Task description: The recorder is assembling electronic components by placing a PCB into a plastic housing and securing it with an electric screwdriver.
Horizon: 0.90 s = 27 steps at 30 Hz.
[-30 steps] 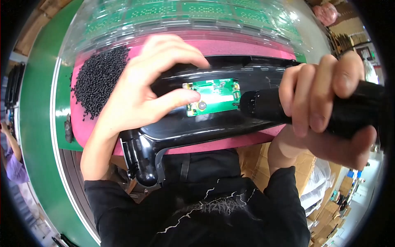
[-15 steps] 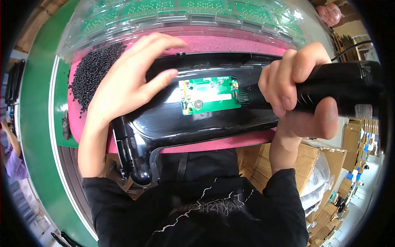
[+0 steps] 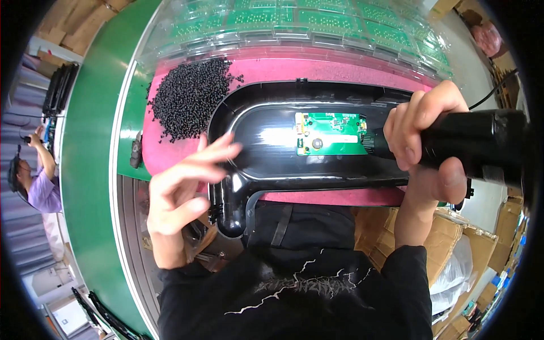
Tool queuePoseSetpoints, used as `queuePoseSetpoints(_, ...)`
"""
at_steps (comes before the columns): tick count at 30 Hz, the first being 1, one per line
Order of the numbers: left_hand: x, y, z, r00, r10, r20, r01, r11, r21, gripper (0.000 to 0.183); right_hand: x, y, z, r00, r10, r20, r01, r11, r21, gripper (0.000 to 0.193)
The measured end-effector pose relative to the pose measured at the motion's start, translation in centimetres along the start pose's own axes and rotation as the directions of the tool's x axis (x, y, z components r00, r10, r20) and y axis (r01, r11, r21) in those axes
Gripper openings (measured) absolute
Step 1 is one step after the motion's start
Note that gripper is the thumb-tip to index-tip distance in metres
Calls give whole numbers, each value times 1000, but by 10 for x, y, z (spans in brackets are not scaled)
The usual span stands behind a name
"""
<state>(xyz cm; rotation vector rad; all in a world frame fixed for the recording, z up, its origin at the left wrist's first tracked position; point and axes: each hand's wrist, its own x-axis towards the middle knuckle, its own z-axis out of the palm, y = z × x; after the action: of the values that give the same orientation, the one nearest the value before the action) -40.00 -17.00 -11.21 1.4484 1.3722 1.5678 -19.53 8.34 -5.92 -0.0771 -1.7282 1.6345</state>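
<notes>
My right hand [image 3: 422, 133] grips a black electric screwdriver [image 3: 476, 141] lying nearly sideways. Its narrow end points left, at the right edge of a green circuit board [image 3: 340, 147]. That board lies inside a long black plastic housing [image 3: 272, 170], which has a rounded arm bending toward me at its left end. Over this left end hovers my left hand [image 3: 175, 195], empty, its fingers apart and slightly blurred. A heap of small black screws [image 3: 190, 96] lies beyond it, left of the housing.
A pink mat [image 3: 334, 71] lies beneath the housing. Clear plastic trays of green boards [image 3: 328, 25] line the far side. Cardboard boxes [image 3: 447, 238] stand at the right. A person in purple [image 3: 42, 190] works at the far left, past the green table [image 3: 93, 170].
My left hand has drawn back toward me, off the housing's far left rim. The whole view has shifted, with the scene sliding right. My right hand keeps the screwdriver at the board's right edge.
</notes>
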Motion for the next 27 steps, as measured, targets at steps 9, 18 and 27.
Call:
queuePoseSetpoints(9,-57,7,43,640,-648,-413,698,715,-40,55,23,17,-54,836,339,-432,11,776,630,24)
queuePoseSetpoints(18,-60,-31,104,855,-514,-77,354,684,-638,73,-8,-11,-10,810,55,-583,179,925,335,33)
queuePoseSetpoints(27,-65,24,64,713,-354,-606,-387,522,-760,91,-66,-22,12,737,-587,-335,599,797,-79,18)
